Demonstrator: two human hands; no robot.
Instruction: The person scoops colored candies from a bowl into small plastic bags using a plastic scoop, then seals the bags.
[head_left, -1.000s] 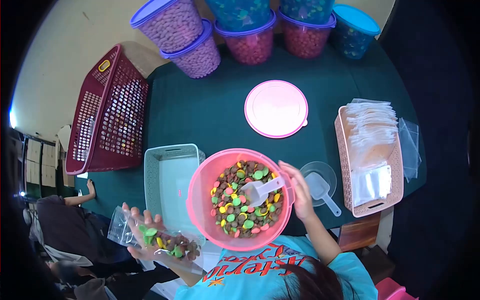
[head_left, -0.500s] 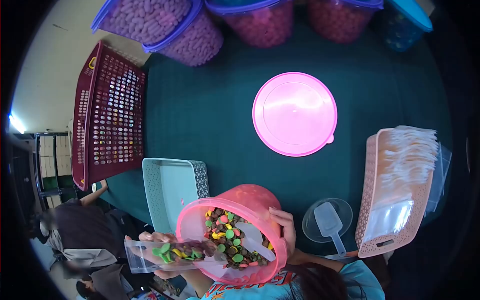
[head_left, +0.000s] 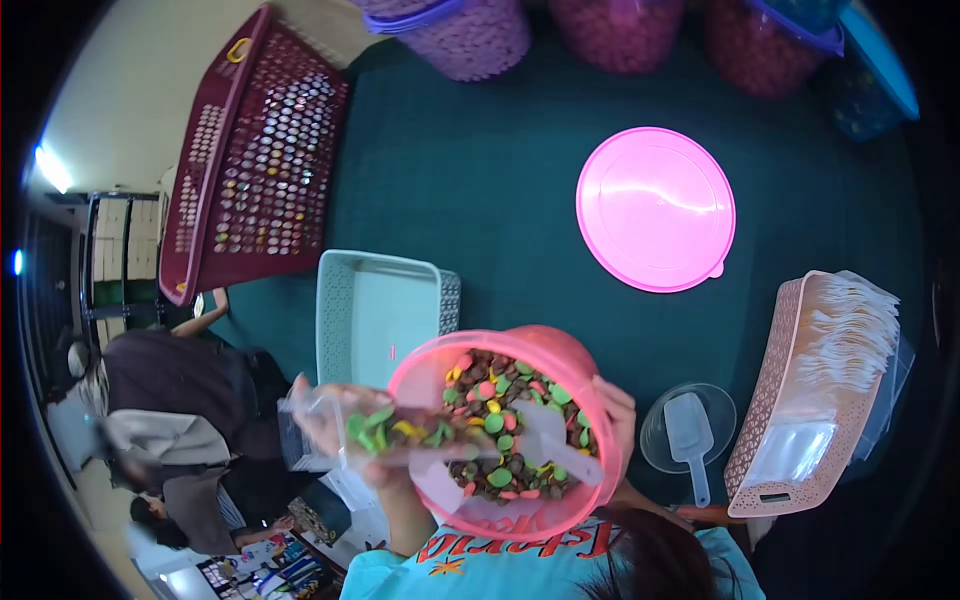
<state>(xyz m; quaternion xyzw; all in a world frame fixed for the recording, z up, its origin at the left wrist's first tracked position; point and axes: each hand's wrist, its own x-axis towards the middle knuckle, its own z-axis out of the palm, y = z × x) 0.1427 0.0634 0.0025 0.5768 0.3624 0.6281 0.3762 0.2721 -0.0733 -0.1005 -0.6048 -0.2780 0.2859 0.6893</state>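
Observation:
My left hand (head_left: 335,425), smeared by motion, holds a clear plastic bag (head_left: 375,435) part filled with green, yellow and brown candies. The bag lies nearly level, its right end over the rim of a pink tub (head_left: 560,345). My right hand (head_left: 617,418) grips the tub's right side, fingers curled against its outer wall. Tilted toward me, the tub contains mixed candies (head_left: 492,400) in brown, green, pink and yellow. A translucent white scoop (head_left: 560,450) rests on them, with no hand on it.
A pink lid (head_left: 655,210) lies on the green tabletop (head_left: 480,200). Left are a mint basket (head_left: 385,285) and a maroon basket (head_left: 270,170). Right stand a bowl with a scoop (head_left: 688,430) and a peach basket of bags (head_left: 800,400). Candy tubs (head_left: 615,30) line the back. People (head_left: 180,390) sit left.
My view has shifted, so most table items appear farther right. The bag has moved with my left hand and blurs now. My right hand keeps its grip on the tub.

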